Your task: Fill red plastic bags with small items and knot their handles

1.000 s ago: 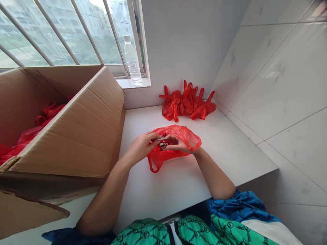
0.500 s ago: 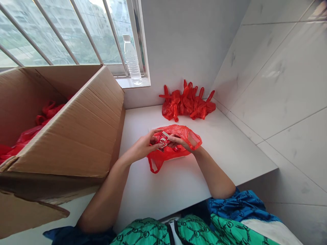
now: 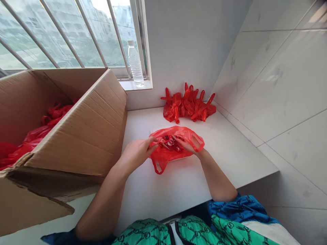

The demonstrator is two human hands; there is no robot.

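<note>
the right hand (image 3: pixel 188 146) is partly covered by the thin red bag (image 3: pixel 167 156), laid open on the white table (image 3: pixel 230 153); the left hand (image 3: pixel 138 151) is placed at its left rim. whether anything is gripped by either cannot be told. inside, red packets (image 3: pixel 170 142) with white marks are seen, their lettering unreadable.

We're riding on the person's head here, one camera looking forward and steeply down, the green clothing (image 3: pixel 148 233) filling the bottom edge. It's a close view: left hand (image 3: pixel 138 151) and right hand (image 3: pixel 188 146) at mid-frame, within arm's reach, over the white counter (image 3: pixel 173 194). Cardboard box (image 3: pixel 84 136) looming at left, barred window (image 3: pixel 68 23) beyond, tiled wall (image 3: pixel 281 85) at right!
</note>
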